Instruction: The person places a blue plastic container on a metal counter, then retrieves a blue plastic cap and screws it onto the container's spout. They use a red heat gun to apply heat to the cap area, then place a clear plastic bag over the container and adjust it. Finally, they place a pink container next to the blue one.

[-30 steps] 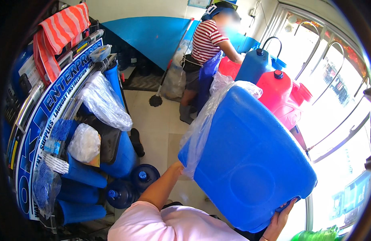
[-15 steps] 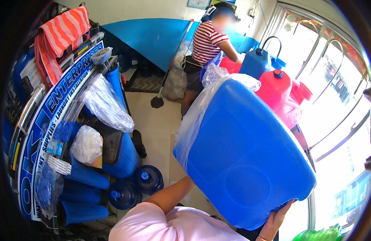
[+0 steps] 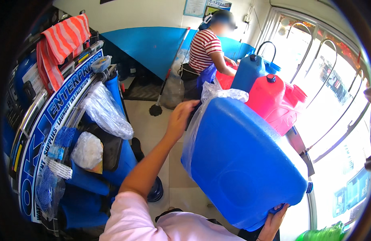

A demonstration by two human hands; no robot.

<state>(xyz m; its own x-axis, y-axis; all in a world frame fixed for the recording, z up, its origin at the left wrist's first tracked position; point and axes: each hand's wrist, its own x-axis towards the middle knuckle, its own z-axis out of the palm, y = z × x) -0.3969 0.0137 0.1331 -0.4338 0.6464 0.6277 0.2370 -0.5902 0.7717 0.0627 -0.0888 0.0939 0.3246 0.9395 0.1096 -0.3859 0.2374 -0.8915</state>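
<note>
Head: right fingers [image 3: 283,212] curled under, gripping blue jug [image 3: 245,160]; left fingers [image 3: 188,105] beside it, hold unclear.

The nearest container [image 3: 241,168] is right of the towel [image 3: 59,50].

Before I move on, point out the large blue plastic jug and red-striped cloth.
Large blue plastic jug [image 3: 243,164]: head view, on its broad face.
Red-striped cloth [image 3: 60,45]: head view, on its draped middle.

A small shop, judging by its signboard [image 3: 41,134], plastic jugs [image 3: 241,160] and glass front [image 3: 338,148]
</note>
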